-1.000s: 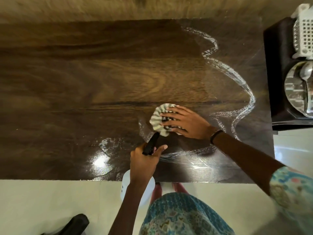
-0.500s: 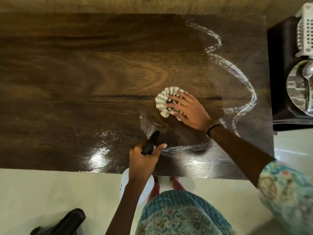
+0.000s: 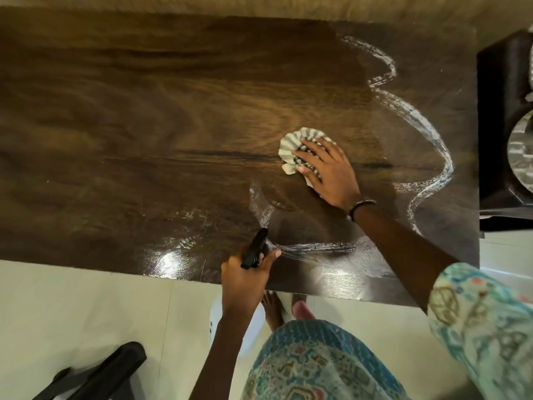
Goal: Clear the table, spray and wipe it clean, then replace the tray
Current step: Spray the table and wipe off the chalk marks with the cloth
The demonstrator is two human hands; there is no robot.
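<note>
She is in the wiping step; the right hand [image 3: 328, 171] presses flat, fingers spread, on the striped cloth [image 3: 300, 148] near the middle of the table [image 3: 144, 125], while the left hand [image 3: 245, 272] grips the spray bottle [image 3: 255, 249] over the table's near edge. White foamy streaks [image 3: 415, 122] curl to the right of the cloth; I'd say the next strokes must sweep there. Right of the table, a dark stand [image 3: 499, 111] holds what may be the tray [image 3: 522, 148], contents unclear.
</note>
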